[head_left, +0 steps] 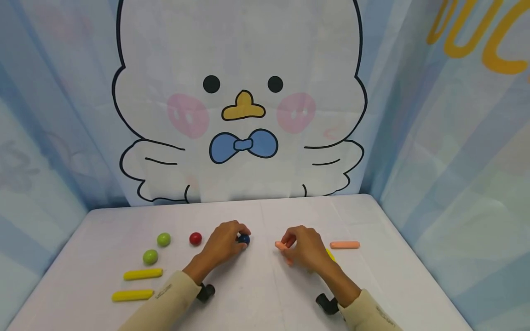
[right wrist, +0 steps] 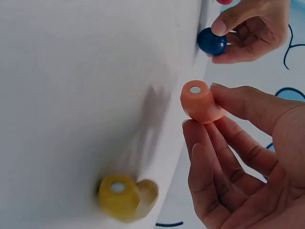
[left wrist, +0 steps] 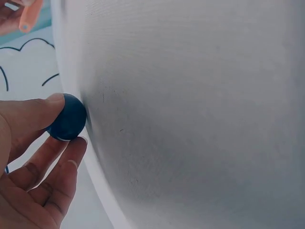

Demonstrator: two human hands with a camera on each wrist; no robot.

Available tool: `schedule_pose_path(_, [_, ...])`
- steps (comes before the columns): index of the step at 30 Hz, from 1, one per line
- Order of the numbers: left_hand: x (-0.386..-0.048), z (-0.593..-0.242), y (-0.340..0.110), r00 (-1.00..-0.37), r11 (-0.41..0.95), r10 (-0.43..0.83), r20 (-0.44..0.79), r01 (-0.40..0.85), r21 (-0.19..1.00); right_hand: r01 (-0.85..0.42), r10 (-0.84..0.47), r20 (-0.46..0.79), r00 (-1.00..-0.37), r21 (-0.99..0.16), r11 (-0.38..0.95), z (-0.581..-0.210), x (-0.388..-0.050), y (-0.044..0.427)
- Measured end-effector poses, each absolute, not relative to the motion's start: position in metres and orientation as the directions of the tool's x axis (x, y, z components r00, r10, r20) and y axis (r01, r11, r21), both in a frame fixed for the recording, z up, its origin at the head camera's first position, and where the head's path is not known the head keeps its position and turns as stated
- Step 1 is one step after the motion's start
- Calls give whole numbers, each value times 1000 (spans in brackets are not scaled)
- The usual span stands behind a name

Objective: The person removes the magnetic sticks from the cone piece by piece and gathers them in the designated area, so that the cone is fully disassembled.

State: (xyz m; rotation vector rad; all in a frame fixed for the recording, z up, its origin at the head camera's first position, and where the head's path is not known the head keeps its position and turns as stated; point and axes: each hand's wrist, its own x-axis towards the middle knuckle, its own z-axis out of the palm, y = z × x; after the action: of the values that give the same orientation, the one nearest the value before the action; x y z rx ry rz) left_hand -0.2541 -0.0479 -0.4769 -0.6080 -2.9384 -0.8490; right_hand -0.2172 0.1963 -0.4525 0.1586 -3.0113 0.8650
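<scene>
Near the table's middle my left hand [head_left: 224, 243] pinches a dark blue ball [left wrist: 69, 118] between thumb and fingers, close to the tabletop. To its right, my right hand [head_left: 307, 248] holds an orange magnetic stick [right wrist: 196, 104] by thumb and fingers. A pale metal disc shows in the stick's near end, which points toward the blue ball; a gap separates the two. Beneath the right hand lies a yellow stick [right wrist: 118, 198], partly hidden in the head view. Another piece beside it is blurred, and its kind is unclear.
Left of my hands on the white table [head_left: 248, 303] are a red ball [head_left: 195, 238], two green balls [head_left: 163, 239] and two yellow sticks [head_left: 142, 274]. Another orange stick [head_left: 345, 245] lies right of my right hand. A printed curtain [head_left: 244, 179] stands behind the table.
</scene>
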Motion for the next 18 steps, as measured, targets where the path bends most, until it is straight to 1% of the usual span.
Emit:
schedule_pose_path(9, [-253, -476, -46, -923, 779, 363, 129, 377, 501, -90, -67, 68, -995, -452, 887, -459, -205, 214])
schedule_pose_path(18, [-253, -477, -47, -921, 780, 367, 130, 381, 497, -106, -79, 90, -993, -354, 929, -463, -202, 213])
